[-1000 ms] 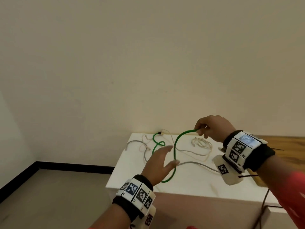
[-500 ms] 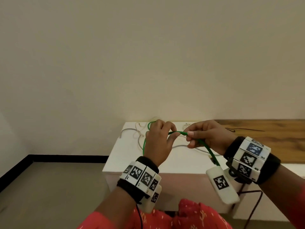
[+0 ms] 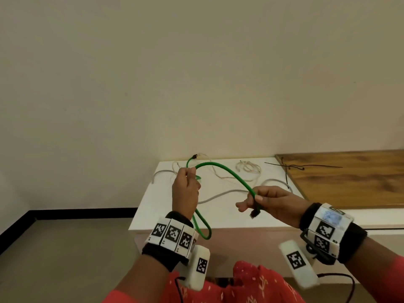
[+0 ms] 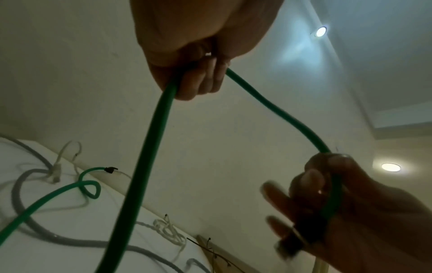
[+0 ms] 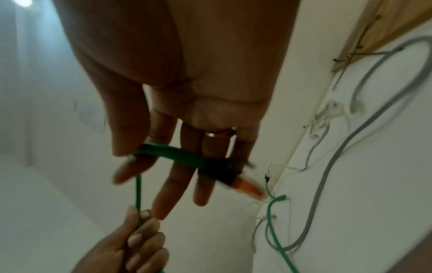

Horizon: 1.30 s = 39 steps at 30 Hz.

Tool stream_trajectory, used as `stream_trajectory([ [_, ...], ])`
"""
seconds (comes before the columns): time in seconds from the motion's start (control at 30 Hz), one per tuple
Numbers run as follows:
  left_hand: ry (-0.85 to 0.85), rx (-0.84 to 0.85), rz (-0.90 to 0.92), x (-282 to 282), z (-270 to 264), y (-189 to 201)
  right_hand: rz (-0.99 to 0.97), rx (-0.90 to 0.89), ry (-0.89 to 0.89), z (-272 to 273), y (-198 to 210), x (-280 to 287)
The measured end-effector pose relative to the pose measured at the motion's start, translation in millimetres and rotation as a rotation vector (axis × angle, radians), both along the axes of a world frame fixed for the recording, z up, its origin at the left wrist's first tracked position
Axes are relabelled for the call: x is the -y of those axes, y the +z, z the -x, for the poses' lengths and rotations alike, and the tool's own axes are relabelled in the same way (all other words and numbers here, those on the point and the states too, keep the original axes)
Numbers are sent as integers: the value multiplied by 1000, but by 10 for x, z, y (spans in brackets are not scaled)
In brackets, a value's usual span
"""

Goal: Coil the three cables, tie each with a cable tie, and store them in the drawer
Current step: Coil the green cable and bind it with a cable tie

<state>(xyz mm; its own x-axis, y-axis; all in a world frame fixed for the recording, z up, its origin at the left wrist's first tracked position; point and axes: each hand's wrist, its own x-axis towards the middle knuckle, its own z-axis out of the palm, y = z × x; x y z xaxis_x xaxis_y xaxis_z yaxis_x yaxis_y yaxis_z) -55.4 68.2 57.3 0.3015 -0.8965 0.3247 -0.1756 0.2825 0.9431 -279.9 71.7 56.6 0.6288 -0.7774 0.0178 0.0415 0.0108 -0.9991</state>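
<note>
Green cable (image 3: 227, 172) now lifted off the surface (image 3: 218, 217) and strung between both hands; half a second back they were pinched close together, now spread apart, a first loop hanging below my left wrist. Coiling has begun.

Right hand (image 3: 270, 201): grip pinches the cable near its dark plug end, thumb over forefinger, other fingers loose. Left hand (image 3: 185, 189): grip clenched round the cable.

Cable is smooth, springy, arching (far end trails on the surface). Beyond: grey cable (image 3: 220, 193), white cable (image 3: 248, 167), black cable ties (image 3: 301, 166) untouched.
</note>
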Motion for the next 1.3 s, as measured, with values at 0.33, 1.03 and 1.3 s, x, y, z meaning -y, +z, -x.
stream_trajectory([
  [0.33,69,265,-64,87,-128,-265,-226,491,41,-53,135,30],
  [1.03,-358,1118,89,-377,490,-545,312,1,-490,-107,-120,90],
  [1.3,-144,1351,377,-292,414,-460,360,-279,-374,-151,-252,75],
])
